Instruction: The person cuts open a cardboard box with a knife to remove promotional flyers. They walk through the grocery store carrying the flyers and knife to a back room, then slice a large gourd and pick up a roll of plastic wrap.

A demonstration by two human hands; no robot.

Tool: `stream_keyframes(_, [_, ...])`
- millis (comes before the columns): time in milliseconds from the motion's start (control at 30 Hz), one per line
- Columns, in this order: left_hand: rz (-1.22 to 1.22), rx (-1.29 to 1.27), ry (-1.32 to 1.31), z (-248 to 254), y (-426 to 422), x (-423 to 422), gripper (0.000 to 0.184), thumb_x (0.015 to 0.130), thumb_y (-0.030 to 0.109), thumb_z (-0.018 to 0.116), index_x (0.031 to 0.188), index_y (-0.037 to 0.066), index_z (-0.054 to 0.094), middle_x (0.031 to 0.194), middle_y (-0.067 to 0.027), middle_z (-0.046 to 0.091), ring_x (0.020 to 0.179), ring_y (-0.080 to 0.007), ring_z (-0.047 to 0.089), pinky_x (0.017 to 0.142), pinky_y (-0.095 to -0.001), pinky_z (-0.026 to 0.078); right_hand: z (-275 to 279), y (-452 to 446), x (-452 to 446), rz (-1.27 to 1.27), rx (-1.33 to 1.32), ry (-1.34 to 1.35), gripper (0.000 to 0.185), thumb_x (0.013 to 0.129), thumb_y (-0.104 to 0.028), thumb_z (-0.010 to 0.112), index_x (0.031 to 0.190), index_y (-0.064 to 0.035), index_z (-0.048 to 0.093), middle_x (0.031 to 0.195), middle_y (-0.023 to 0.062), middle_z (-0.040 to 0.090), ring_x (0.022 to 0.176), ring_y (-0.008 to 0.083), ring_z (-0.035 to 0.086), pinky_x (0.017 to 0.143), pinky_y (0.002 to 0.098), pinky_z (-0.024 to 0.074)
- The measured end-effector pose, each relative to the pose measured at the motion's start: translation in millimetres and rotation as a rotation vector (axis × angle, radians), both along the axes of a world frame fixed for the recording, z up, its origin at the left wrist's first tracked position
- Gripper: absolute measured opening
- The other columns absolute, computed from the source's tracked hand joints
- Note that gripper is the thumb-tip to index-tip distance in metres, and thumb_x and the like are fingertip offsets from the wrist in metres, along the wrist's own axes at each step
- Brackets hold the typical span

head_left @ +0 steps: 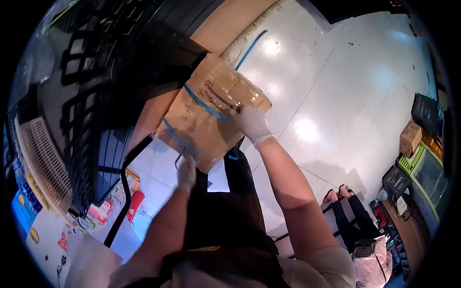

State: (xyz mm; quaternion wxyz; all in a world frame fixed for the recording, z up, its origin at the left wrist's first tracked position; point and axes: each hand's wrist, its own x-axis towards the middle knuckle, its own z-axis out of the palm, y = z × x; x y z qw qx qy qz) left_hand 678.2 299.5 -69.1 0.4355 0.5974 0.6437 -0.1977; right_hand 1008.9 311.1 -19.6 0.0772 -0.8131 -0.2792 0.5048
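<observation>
The head view shows, far left, a beige slatted plastic basket (46,156) standing beside black openwork plastic crates (79,67). A bent black metal bar (126,187) rises near a red cylindrical object (136,204).

Next comes the person's left hand (187,176), blurred at the lower corner of a large brown cardboard carton (206,125) with blue strapping and dark handwriting. How far its fingers are open, and whether they grip the edge or the strap, cannot be told. The carton is tilted in front of the torso; what bears it is unclear. The right hand (253,124), in a pale thin glove, has its fingers curled closed on the end of a narrow dark band (220,97) lying across the carton.

The step in hand seems to be working at the strapped carton; the next move calls for a steady left hand and a controlled right-hand pull. Farther right, another person (372,259) is near a green-framed case (430,177).
</observation>
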Motion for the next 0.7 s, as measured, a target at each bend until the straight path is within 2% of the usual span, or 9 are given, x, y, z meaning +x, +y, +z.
stream_keyframes(33, [-0.143,0.205,-0.099,0,30,7,0.064,0.093,0.051,0.022,0.099,-0.001,0.058,0.094,-0.0228,0.062,0.093,-0.0409,0.056,0.080,-0.0456,0.043,1,-18,-9,-0.063,0.015,-0.002,0.040,0.087,-0.039,0.047,0.090,-0.0030,0.065,0.088,0.0228,0.064,0.085,0.0361,0.062,0.074,0.0433,0.0487])
stream_keyframes(100, [-0.025,0.498,-0.062,1,78,35,0.044,0.089,0.041,0.043,0.094,-0.001,0.057,0.089,-0.0239,0.061,0.085,-0.0423,0.058,0.075,-0.0478,0.045,-6,-61,-13,-0.187,0.049,-0.023,0.043,0.088,-0.041,0.045,0.092,-0.0019,0.064,0.090,0.0238,0.063,0.085,0.0380,0.061,0.074,0.0447,0.0482])
stream_keyframes(167, [-0.181,0.922,-0.001,1,95,59,0.037,0.084,0.031,0.055,0.102,-0.001,0.054,0.097,-0.0200,0.059,0.091,-0.0378,0.057,0.081,-0.0432,0.045,-47,-110,-26,-0.366,0.062,-0.022,0.040,0.088,-0.039,0.049,0.092,-0.0010,0.063,0.085,0.0210,0.064,0.079,0.0335,0.063,0.070,0.0412,0.0489])
stream_keyframes(300, [-0.504,0.649,-0.033,34,70,146,0.042,0.081,0.022,0.058,0.114,-0.002,0.049,0.111,-0.0206,0.051,0.104,-0.0339,0.050,0.089,-0.0417,0.042,-67,-138,-30,-0.995,0.113,0.203,0.028,0.085,-0.027,0.060,0.090,0.0004,0.062,0.074,0.0119,0.063,0.065,0.0186,0.061,0.061,0.0316,0.0483])
stream_keyframes(400, [-0.527,0.527,-0.260,71,48,190,0.038,0.081,0.018,0.058,0.113,-0.001,0.050,0.120,-0.0203,0.046,0.112,-0.0327,0.045,0.092,-0.0421,0.040,-63,-118,-23,-0.942,0.361,-0.003,0.020,0.083,-0.018,0.062,0.090,0.0011,0.061,0.067,0.0055,0.059,0.060,0.0094,0.054,0.057,0.0245,0.0460])
stream_keyframes(433, [-0.497,0.557,-0.295,58,33,188,0.035,0.080,0.016,0.058,0.111,0.000,0.052,0.116,-0.0194,0.048,0.109,-0.0334,0.048,0.091,-0.0418,0.040,-31,-87,-8,-0.869,0.168,-0.002,0.017,0.082,-0.016,0.061,0.090,-0.0001,0.062,0.076,0.0093,0.062,0.067,0.0184,0.059,0.063,0.0318,0.0485])
stream_keyframes(567, [-0.522,0.495,-0.370,20,-14,151,0.029,0.077,0.011,0.061,0.104,0.002,0.056,0.109,-0.0175,0.054,0.100,-0.0358,0.052,0.089,-0.0422,0.042,-88,-28,4,-0.366,0.663,-0.477,0.039,0.076,-0.012,0.061,0.113,-0.0037,0.055,0.098,0.0172,0.061,0.099,0.0348,0.054,0.096,0.0414,0.0371])
stream_keyframes(667, [-0.610,0.380,-0.358,30,-22,122,0.028,0.075,0.010,0.062,0.101,0.003,0.056,0.109,-0.0175,0.054,0.099,-0.0366,0.053,0.087,-0.0427,0.043,-106,4,5,-0.345,0.440,-0.244,0.049,0.076,-0.013,0.061,0.122,-0.0056,0.049,0.102,0.0166,0.060,0.101,0.0334,0.054,0.100,0.0400,0.0329])
stream_keyframes(700, [-0.632,0.352,-0.352,34,-20,111,0.028,0.074,0.009,0.063,0.100,0.003,0.056,0.109,-0.0175,0.054,0.099,-0.0367,0.053,0.087,-0.0427,0.043,-112,6,-1,-0.319,0.450,-0.348,0.048,0.076,-0.014,0.061,0.122,-0.0063,0.050,0.105,0.0148,0.059,0.103,0.0328,0.053,0.096,0.0432,0.0366])
